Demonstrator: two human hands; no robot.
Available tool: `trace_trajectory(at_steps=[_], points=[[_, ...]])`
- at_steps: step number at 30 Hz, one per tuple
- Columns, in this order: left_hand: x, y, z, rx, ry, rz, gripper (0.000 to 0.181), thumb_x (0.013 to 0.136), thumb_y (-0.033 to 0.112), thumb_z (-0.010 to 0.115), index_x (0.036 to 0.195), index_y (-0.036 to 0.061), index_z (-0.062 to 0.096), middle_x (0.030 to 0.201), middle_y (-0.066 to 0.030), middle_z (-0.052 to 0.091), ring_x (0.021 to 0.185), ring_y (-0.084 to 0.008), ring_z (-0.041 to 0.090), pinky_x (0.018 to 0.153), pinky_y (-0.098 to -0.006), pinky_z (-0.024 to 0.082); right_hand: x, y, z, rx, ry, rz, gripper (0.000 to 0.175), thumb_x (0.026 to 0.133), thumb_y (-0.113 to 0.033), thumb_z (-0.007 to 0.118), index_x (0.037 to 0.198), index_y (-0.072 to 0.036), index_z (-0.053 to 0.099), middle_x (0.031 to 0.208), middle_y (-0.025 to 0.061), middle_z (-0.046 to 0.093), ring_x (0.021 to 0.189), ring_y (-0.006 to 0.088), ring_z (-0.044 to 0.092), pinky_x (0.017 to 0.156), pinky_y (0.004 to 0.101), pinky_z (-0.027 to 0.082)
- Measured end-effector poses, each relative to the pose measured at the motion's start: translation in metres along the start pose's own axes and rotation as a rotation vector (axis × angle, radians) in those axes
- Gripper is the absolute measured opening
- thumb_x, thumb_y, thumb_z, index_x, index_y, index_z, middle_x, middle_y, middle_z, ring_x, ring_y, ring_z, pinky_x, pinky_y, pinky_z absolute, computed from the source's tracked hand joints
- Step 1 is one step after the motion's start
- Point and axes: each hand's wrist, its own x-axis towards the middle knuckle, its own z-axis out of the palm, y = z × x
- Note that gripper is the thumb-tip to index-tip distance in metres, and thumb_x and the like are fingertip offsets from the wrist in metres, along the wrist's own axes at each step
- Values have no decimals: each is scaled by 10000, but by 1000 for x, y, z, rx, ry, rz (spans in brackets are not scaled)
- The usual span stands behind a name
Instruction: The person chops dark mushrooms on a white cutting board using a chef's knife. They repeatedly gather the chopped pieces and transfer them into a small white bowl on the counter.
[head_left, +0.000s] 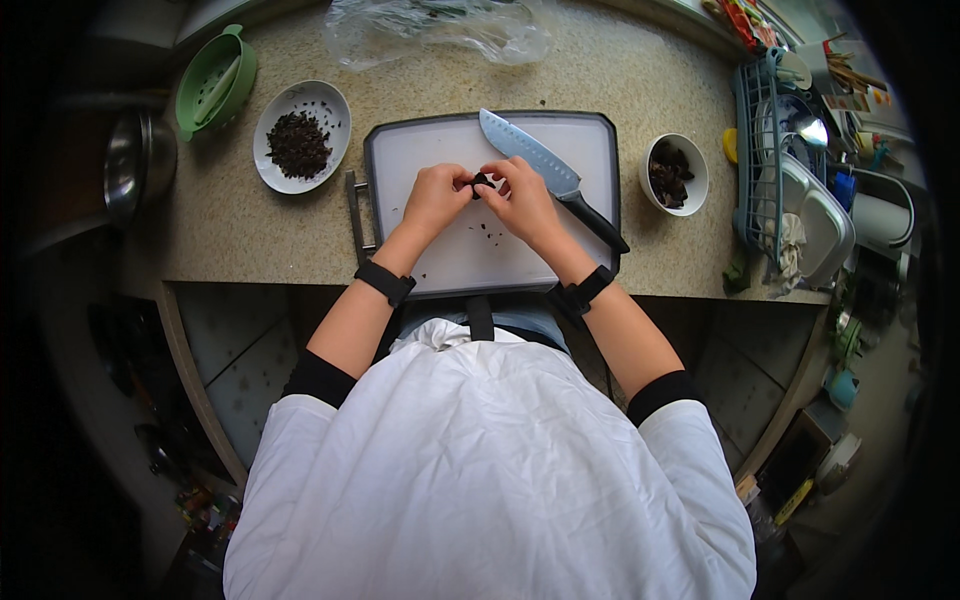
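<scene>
Over the white cutting board (450, 259), my left hand (439, 196) and my right hand (517, 196) meet, both pinching a small dark piece of food, perhaps wood ear fungus (481, 182), between their fingertips. A kitchen knife (536, 157) with a black handle lies slantwise on the board, partly behind my right hand. Dark crumbs (487, 232) are scattered below my hands. Finely chopped dark bits (298, 146) fill much of a white plate (279, 180) left of the board. Larger dark pieces (667, 176) lie in a white bowl (699, 196) at the right.
A green strainer (244, 79) and stacked metal bowls (124, 169) stand at the left. A clear plastic bag (442, 34) lies beyond the board. At the right, a dish rack (757, 157) holds dishes beside a white tray (821, 217). The counter edge runs before me.
</scene>
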Motion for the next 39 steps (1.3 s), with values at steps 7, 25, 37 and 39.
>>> trace_trajectory(at_steps=[7, 25, 37, 39], points=[[-12, 10, -3, 277, 150, 355, 217, 767, 0, 678, 983, 17, 681, 921, -106, 681, 832, -264, 646, 729, -351, 531, -4, 10, 15, -162, 67, -71, 136, 832, -73, 704, 957, -25, 676, 895, 122, 615, 728, 276, 642, 689, 374, 520], [-35, -5, 23, 537, 205, 602, 275, 796, 50, 623, 1062, -7, 662, 1110, -117, 622, 1081, -280, 613, 892, -360, 528, -52, 38, -105, -734, 4, 35, 356, 719, -157, 728, 1007, -44, 553, 956, 142, 548, 948, 345, 561, 790, 443, 488], [-39, -5, 30, 547, 271, 582, 248, 797, 58, 628, 1040, 22, 658, 1118, -107, 622, 1071, -278, 626, 850, -356, 541, -48, 9, -88, -259, -219, 136, 443, 919, -467, 608, 924, -28, 543, 739, 197, 661, 687, 398, 652, 615, 465, 502], [-39, -4, 31, 549, 273, 580, 240, 793, 64, 628, 1028, 21, 657, 1125, -109, 622, 1056, -277, 630, 829, -356, 544, -45, 2, -83, -304, -307, 139, 514, 941, -547, 560, 908, -34, 555, 701, 192, 652, 685, 392, 650, 612, 454, 500]])
